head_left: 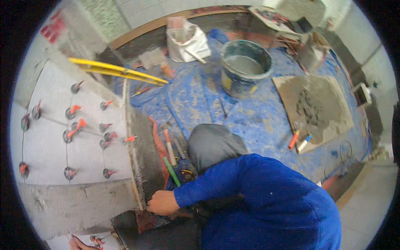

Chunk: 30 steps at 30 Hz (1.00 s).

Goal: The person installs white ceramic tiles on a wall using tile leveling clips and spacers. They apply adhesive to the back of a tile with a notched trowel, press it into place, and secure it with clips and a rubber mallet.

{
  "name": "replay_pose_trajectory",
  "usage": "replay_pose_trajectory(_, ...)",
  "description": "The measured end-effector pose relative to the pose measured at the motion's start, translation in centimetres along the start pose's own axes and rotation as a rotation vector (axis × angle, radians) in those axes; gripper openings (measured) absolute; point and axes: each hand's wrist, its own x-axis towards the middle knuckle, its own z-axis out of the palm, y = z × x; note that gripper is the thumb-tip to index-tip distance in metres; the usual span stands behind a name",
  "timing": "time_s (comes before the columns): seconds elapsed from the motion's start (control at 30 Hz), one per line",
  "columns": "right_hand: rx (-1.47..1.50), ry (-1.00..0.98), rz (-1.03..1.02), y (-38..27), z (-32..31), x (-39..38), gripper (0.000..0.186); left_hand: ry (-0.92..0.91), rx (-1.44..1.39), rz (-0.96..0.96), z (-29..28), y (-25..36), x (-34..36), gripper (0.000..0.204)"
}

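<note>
Right hand [163,203], on the blue sleeve [216,179] arm crossing the frame: fingers curled, at the lower end of a thin edge strip [134,179]. Can't tell if it's gripping or just resting. Left hand [79,243]: cut by the bottom rim, over a small clipped tile [58,243]; grip unreadable.

Beside the strip, large white tile panel [50,143]. Orange clips [75,110] sit along its joints, presumably to hold neighbouring faces level. Strip follows the panel's right edge, probably as a border guard.

Green-handled tool [171,171] and a light-handled tool [168,146] lie between strip and grey knee [216,146], likely parked for short reach. That corridor is tight; right elbow has more room over the blue sheet [266,137], right of the knee.

Farther: board [346,121] carrying mortar [310,108], 2 handles [294,139] at its near edge, presumably for easy pickup. Bucket [235,85] stands upright, beyond the knee. Yellow level [152,78] angles off the panel's top corner, an edge to watch. White sack [196,46] behind.
</note>
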Motion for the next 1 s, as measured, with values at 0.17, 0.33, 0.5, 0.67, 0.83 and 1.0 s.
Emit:
replay_pose_trajectory(0.17, -0.033, 0.187, -0.024, -0.8, -5.7, -0.1, 0.019, 0.300, -0.413, -0.529, 4.3, 6.3, -4.3, 0.022)
replay_pose_trajectory(0.33, 0.154, 0.763, 0.135, -2.0, -17.4, -6.0, 0.016, 0.384, -0.547, -0.151, 6.0, 11.3, -6.0, 0.016)
replay_pose_trajectory(0.5, -0.508, 0.961, 0.168, 5.1, -27.2, -13.1, 0.025, -0.258, -0.695, 0.323, 9.3, 21.3, -12.8, 0.005)
replay_pose_trajectory(0.67, -0.659, 1.120, 1.169, 20.8, -35.1, -30.4, 0.040, -0.801, -1.005, 0.166, 13.2, 27.5, -15.1, 0.014)
replay_pose_trajectory(0.83, -0.515, 0.981, 1.471, 33.1, -31.0, -42.2, 0.053, -0.822, -1.080, 0.066, 23.8, 36.5, -10.7, 0.017)
replay_pose_trajectory(1.0, -0.760, 0.767, 1.448, 34.6, -29.0, -43.3, 0.045, -0.818, -1.396, 0.163, 35.0, 56.8, -5.2, 0.015)
